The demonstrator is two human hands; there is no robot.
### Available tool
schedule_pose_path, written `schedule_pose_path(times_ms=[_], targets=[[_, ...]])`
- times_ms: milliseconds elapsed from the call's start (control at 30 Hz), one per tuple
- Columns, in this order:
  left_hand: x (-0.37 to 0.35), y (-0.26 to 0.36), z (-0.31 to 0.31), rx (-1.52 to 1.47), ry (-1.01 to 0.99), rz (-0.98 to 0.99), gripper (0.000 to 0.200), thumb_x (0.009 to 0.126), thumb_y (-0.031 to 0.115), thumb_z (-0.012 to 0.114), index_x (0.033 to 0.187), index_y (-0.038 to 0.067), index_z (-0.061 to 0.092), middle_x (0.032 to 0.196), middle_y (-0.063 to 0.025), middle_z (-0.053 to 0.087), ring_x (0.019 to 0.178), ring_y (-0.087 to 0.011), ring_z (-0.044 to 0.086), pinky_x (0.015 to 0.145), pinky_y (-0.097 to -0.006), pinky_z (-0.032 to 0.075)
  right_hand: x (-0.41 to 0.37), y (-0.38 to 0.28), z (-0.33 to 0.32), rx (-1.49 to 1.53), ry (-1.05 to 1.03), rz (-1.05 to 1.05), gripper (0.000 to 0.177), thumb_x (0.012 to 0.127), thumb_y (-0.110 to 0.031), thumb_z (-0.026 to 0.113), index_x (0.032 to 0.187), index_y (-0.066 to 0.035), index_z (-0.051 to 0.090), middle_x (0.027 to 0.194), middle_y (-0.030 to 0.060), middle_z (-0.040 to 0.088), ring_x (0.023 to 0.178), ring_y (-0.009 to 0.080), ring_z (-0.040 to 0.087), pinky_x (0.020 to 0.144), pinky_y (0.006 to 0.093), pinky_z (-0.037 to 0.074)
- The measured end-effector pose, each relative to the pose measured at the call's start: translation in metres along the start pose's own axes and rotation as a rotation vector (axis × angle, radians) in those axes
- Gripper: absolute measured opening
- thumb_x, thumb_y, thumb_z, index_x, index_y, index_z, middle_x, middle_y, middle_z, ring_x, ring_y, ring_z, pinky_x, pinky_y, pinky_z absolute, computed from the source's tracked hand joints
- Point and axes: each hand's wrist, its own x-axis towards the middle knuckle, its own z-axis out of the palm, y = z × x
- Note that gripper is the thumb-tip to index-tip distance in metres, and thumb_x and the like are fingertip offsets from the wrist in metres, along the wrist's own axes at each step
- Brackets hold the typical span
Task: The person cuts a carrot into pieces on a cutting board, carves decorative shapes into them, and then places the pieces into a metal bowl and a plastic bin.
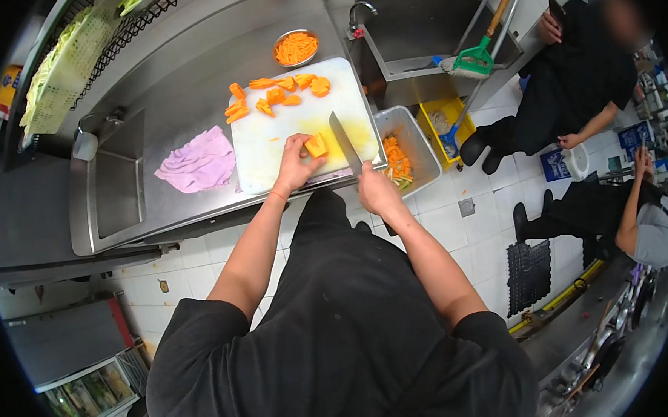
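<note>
Orange and roughly block-shaped, a piece of carrot (316, 145) lies on the near half of a white cutting board (259, 158), at the fingertips of the left hand (298, 163). That hand's fingers are bent and nearly closed on the piece, gripping its left side; its right side is free of them. The right hand (379, 189) is wrapped tightly round the handle of a knife (345, 143), whose blade points away across the board just right of the piece, apart from it, over a yellow-stained patch.

Toward the board's far edge lie loose cut carrot chunks (275, 97). Beyond them a round metal bowl (275, 51) is filled with thin carrot strips (295, 49). A crumpled pink-lilac cloth (198, 163) lies left of the board on the steel counter (192, 91). Below the board's right edge, a grey bin (420, 145) holds orange and pale green scraps (397, 164); beside it is a yellow bucket (428, 120).

At upper left, a pale perforated basket (71, 90) holds leafy greens. On the right, one person in black (576, 67) holds a dark phone-like object (557, 9), and another wears a grey top (656, 233). A blue box (555, 165) nearby carries pale lettering, too small to read.
</note>
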Motion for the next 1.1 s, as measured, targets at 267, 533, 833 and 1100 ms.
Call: schedule_pose_path(times_ms=[267, 533, 833, 1100], targets=[[0.018, 0.012, -0.012, 0.109, -0.105, 0.102, 0.065, 0.079, 0.020, 0.086, 0.134, 0.003, 0.057, 0.136, -0.0183, 0.058, 0.131, -0.0372, 0.056, 0.105, -0.0447, 0.054, -0.010, -0.039, -0.026, -0.181, -0.026, -0.010, 0.025, 0.095, 0.000, 0.054, 0.119, 0.005, 0.057, 0.107, 0.0316, 0.076, 0.107, 0.0477, 0.074, 0.091, 0.0582, 0.058], [0.029, 0.033, -0.035, 0.142, -0.237, 0.094, 0.055, 0.076, 0.021, 0.085, 0.122, 0.002, 0.062, 0.120, -0.0182, 0.066, 0.114, -0.0373, 0.065, 0.104, -0.0425, 0.053, -0.028, -0.049, -0.032, -0.255, -0.072, -0.105, 0.036, 0.092, -0.001, 0.058, 0.127, 0.007, 0.055, 0.100, 0.0321, 0.077, 0.094, 0.0483, 0.077, 0.086, 0.0583, 0.059], [0.027, 0.027, -0.032, 0.072, -0.225, 0.061, 0.057, 0.077, 0.018, 0.086, 0.127, 0.001, 0.062, 0.124, -0.0178, 0.066, 0.118, -0.0364, 0.065, 0.107, -0.0416, 0.053, -0.028, -0.056, -0.039, -0.243, -0.112, -0.068, 0.036, 0.094, -0.002, 0.054, 0.128, 0.008, 0.054, 0.102, 0.0327, 0.076, 0.100, 0.0493, 0.076, 0.090, 0.0597, 0.058], [0.014, 0.032, -0.029, -0.082, -0.132, -0.023, 0.057, 0.081, 0.020, 0.086, 0.129, 0.003, 0.060, 0.126, -0.0170, 0.063, 0.122, -0.0354, 0.062, 0.109, -0.0422, 0.051, -0.023, -0.054, -0.048, -0.224, -0.132, -0.004, 0.037, 0.094, -0.002, 0.054, 0.129, 0.008, 0.053, 0.106, 0.0316, 0.076, 0.103, 0.0495, 0.075, 0.091, 0.0589, 0.058]])
